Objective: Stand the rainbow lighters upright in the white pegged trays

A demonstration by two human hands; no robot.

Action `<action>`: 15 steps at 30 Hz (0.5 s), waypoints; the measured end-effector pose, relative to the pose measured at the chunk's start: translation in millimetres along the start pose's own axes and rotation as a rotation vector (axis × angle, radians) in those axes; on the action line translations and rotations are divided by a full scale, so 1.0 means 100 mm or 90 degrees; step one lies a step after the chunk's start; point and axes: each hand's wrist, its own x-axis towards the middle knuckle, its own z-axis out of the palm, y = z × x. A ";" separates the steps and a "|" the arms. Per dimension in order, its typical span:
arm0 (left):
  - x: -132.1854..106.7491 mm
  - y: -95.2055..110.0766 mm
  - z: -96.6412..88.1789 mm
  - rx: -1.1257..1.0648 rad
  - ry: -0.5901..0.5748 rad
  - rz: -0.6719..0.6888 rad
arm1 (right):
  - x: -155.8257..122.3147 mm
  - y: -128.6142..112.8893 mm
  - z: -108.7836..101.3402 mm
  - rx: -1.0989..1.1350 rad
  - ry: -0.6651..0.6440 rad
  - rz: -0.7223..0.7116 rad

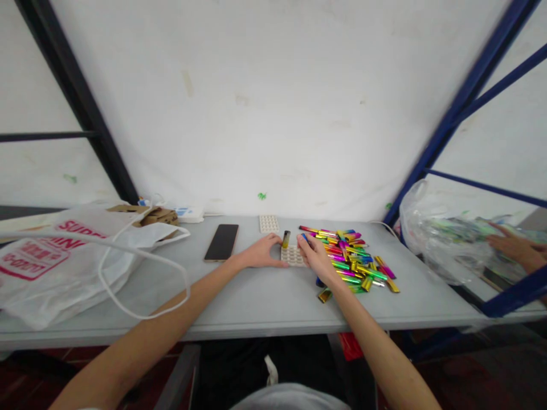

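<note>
A small off-white tray with rows of round cups (pixel 293 256) lies on the table in front of me. My left hand (pixel 264 252) is curved around its left edge, thumb near the front corner and index finger by the rear corner. One gold, dark-topped shiny tube (pixel 286 239) stands upright in the tray's back left. Over the tray's right side, my right hand (pixel 317 257) pinches a small tube with a blue end (pixel 304 236), mostly hidden by the fingers. A loose pile of shiny metallic-coloured tubes (pixel 352 259) lies just right of that hand.
A second off-white tray (pixel 269 223) lies near the wall. Left of my hands is a black phone (pixel 221 242). A white plastic bag (pixel 77 256) and a white cable (pixel 143 250) occupy the left side. At right, beyond a blue frame post (pixel 453 119), another person's hand (pixel 510 242) shows beside clear plastic bags (pixel 440 233).
</note>
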 end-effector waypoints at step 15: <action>0.00 0.02 -0.02 0.009 -0.011 -0.004 | 0.02 0.05 -0.07 -0.137 0.121 -0.063</action>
